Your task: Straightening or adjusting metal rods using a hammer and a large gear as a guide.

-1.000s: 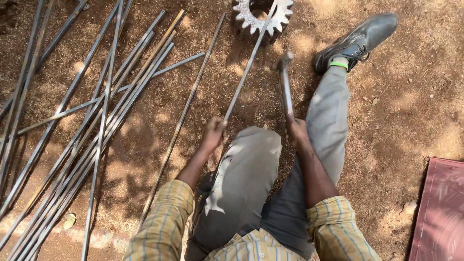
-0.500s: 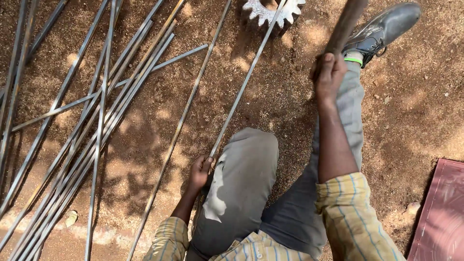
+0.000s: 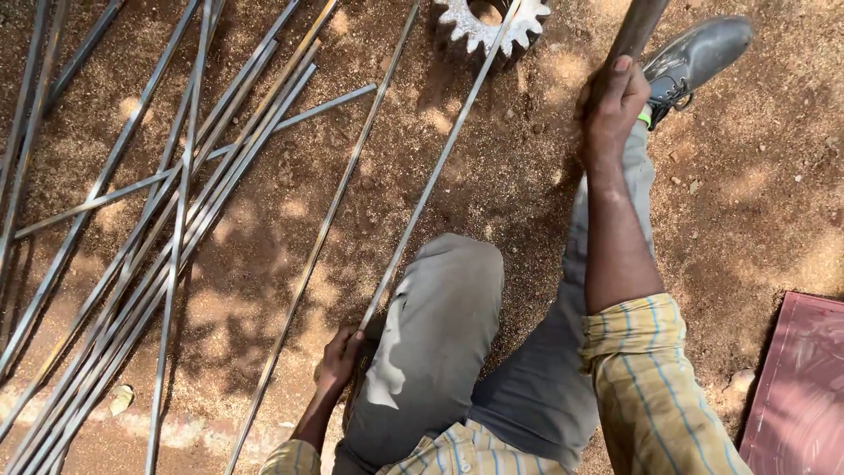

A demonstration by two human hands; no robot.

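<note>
No container showed on the ground; the only flat-sided thing was a dark red panel [image 3: 796,387] at the lower right edge, with nothing seen lying on it. The left hand [image 3: 340,359] was closed around the near end of a thin steel rod [image 3: 440,163], low beside the bent left knee. That rod ran up and to the right across the bare dirt, and its far end lay across a toothed gear wheel [image 3: 489,22] at the top edge. The right hand [image 3: 613,105] was raised with the arm stretched out, fingers wrapped tight round a dark handle [image 3: 639,26] that ran out of view at the top; its head could not be seen. A grey shoe [image 3: 699,54] rested just beside that hand. A bundle of loose rods [image 3: 167,220] lay well apart to the left.
</note>
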